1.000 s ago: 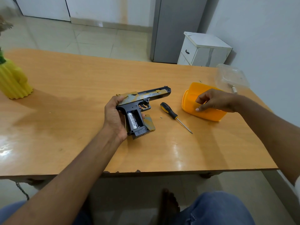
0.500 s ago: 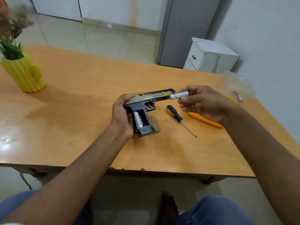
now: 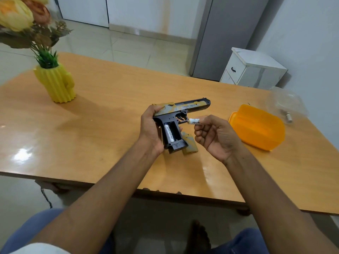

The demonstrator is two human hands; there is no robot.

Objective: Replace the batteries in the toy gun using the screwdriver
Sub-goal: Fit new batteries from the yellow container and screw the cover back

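The black and yellow toy gun (image 3: 185, 109) lies on its side on the wooden table (image 3: 110, 114), barrel pointing right. My left hand (image 3: 149, 128) grips its rear and handle. The battery compartment in the grip is uncovered, with one white battery (image 3: 169, 133) seated in its left slot. My right hand (image 3: 213, 136) pinches a second white battery (image 3: 194, 121) just right of the trigger guard. The removed cover (image 3: 189, 144) lies beside the grip base. The screwdriver is hidden behind my right hand.
An orange plastic box (image 3: 256, 130) sits right of my right hand. A clear lid (image 3: 286, 103) with a battery (image 3: 288, 117) on it lies at the far right. A yellow cactus vase (image 3: 56, 85) with flowers stands at the back left.
My right hand left the orange box holding a battery and brought it leftward and down to the gun's grip. The camera view shifted, now hiding the screwdriver.
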